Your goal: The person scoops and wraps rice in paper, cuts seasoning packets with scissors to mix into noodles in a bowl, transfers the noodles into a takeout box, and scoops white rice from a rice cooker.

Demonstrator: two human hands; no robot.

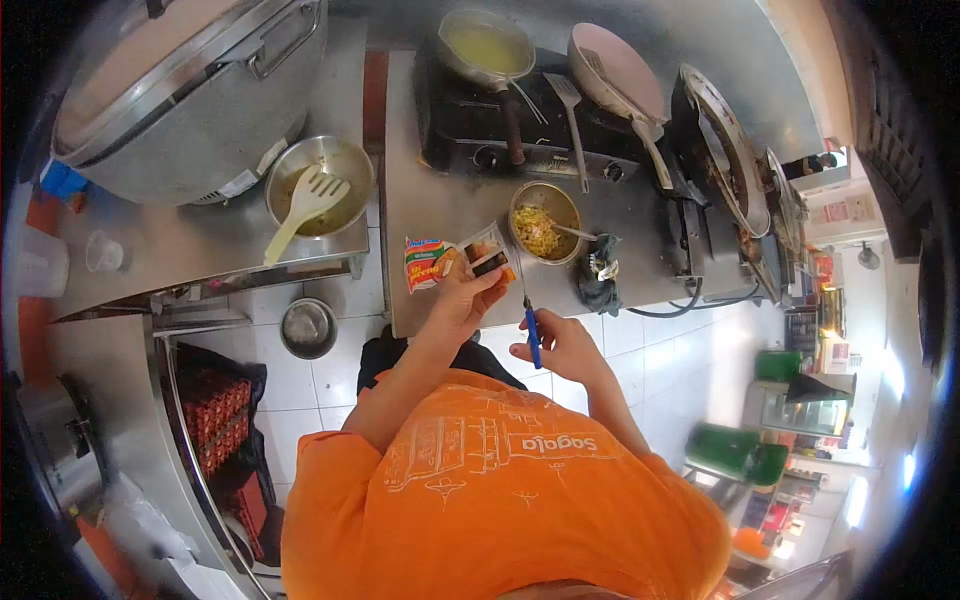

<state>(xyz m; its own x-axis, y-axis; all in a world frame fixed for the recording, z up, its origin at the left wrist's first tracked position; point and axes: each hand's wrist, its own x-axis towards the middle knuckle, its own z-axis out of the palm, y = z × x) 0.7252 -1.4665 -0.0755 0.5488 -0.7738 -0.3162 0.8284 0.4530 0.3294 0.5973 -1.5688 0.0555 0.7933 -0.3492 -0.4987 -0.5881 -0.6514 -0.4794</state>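
Blue-handled scissors (534, 337), R grip (565, 347) loosely curled on them, far end unclear, L grip (466, 298) pinching sachet (486, 246), pt. hidden

The head camera faces forward and down. Nearest it is a white-printed, orange cloth shirt (500, 510).

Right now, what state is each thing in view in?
Left hand, gripping a small packet
Small packet, sealed or cut unclear
Right hand, holding scissors
Scissors, open or shut unclear
Steel bowl, holding noodles and a spoon
Saucepan, holding pale liquid
Large pot, covered
Stove, flames not visible
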